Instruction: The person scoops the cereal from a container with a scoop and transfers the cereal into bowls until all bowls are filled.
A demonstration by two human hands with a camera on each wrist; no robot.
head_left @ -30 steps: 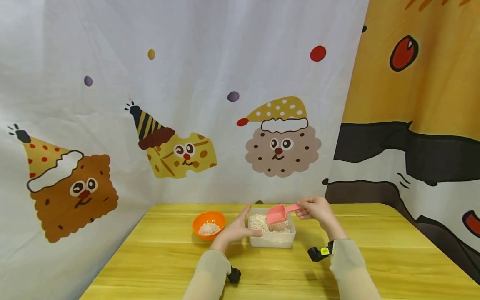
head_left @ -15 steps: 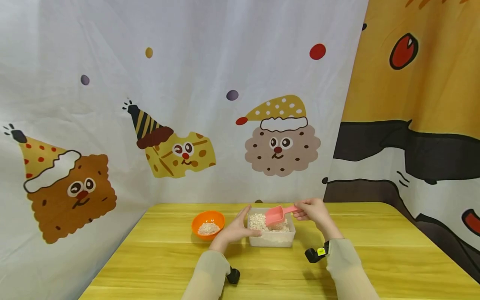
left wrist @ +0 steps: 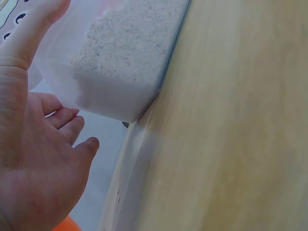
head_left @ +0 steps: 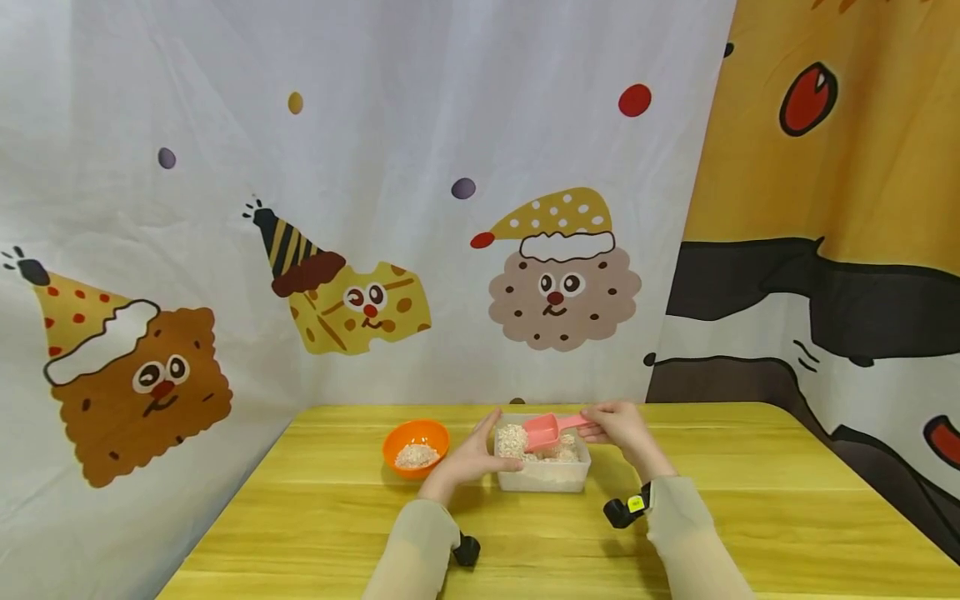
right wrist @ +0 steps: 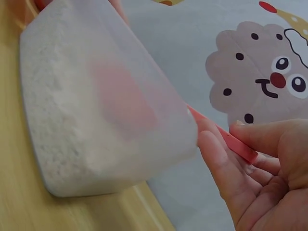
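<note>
A translucent plastic box (head_left: 542, 479) of pale oat flakes (head_left: 513, 442) stands on the table. My left hand (head_left: 470, 454) holds its left side, the thumb on the near rim and the index finger reaching toward the back corner. A pink scoop (head_left: 542, 432) is tipped into the flakes inside the box. Its handle (right wrist: 240, 148) is pinched between the thumb and fingers of my right hand (head_left: 619, 422), just beyond the right rim. Through the box wall in the right wrist view, the scoop's bowl shows only as a blurred pink patch.
Left of the box stands an orange bowl (head_left: 401, 435) with a small heap of flakes in it. The wood-grain table (head_left: 555, 550) ends at a printed cloth backdrop (head_left: 450, 375) behind. Black wrist cameras sit at both cuffs.
My right hand has moved left and slightly down, taking the scoop deeper into the flakes, which now heap at the box's left side. My left hand stays on the box.
</note>
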